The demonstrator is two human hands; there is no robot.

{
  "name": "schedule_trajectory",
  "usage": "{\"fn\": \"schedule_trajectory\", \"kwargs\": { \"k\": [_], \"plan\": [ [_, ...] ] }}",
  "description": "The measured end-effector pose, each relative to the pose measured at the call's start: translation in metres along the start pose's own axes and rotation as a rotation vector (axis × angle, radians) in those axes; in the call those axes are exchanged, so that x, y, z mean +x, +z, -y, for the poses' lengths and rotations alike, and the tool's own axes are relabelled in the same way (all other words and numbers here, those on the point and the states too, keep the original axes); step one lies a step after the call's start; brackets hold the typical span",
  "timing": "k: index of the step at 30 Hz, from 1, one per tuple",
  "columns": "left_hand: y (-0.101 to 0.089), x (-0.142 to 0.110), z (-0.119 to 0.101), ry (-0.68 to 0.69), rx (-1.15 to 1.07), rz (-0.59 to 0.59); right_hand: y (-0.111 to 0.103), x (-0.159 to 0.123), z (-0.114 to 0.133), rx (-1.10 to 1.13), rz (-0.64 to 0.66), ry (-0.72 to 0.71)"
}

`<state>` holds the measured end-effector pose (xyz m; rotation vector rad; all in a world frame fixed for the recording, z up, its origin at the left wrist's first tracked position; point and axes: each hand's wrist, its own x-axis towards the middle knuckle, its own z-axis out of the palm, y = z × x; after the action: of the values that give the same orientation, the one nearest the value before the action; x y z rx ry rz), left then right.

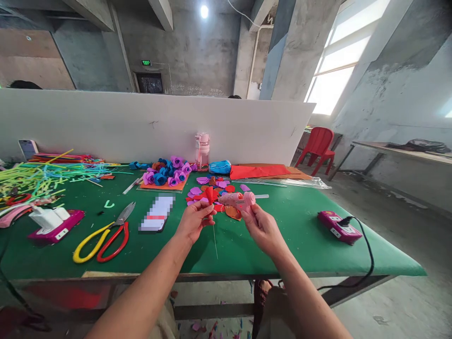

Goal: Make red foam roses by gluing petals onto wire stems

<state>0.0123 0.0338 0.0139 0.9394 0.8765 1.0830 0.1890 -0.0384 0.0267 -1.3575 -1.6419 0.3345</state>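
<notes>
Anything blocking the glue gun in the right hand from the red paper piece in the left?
Nothing visible. The pink glue gun in the right hand points its nozzle at the red paper piece in the left hand. Loose petals lie on the table, not between them.

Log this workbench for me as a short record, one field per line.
left hand: the left hand pinches a red flower piece, thin stem hanging below
right hand: the right hand grips a pink glue gun, nozzle toward the red piece
beyond hands: loose petals
left side: scissors, yellow and red handles
back: purple and blue flowers; pink bottle
surface: green tabletop
</notes>
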Motion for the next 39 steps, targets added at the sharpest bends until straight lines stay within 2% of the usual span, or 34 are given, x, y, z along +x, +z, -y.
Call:
{"fn": "schedule_trajectory", "kwargs": {
  "k": [11,21,33,39],
  "plan": [
    [-0.0007,0.0013,0.0028,-0.002,0.009,0.001,0.0005,-0.0002,0.0019,-0.012,0.011,-0.027],
    [-0.0008,0.0013,0.0003,-0.007,0.001,-0.006,0.0013,-0.0007,-0.0025,0.106,0.053,0.039],
    [0.0002,0.0007,-0.0001,-0.016,0.007,-0.003,0.0031,-0.0005,0.0015,0.076,0.038,0.046],
    [-0.0009,0.0015,0.001,-0.016,0.013,-0.002,0.0026,-0.0006,-0.0007,0.156,0.064,0.073]
  ]
}}
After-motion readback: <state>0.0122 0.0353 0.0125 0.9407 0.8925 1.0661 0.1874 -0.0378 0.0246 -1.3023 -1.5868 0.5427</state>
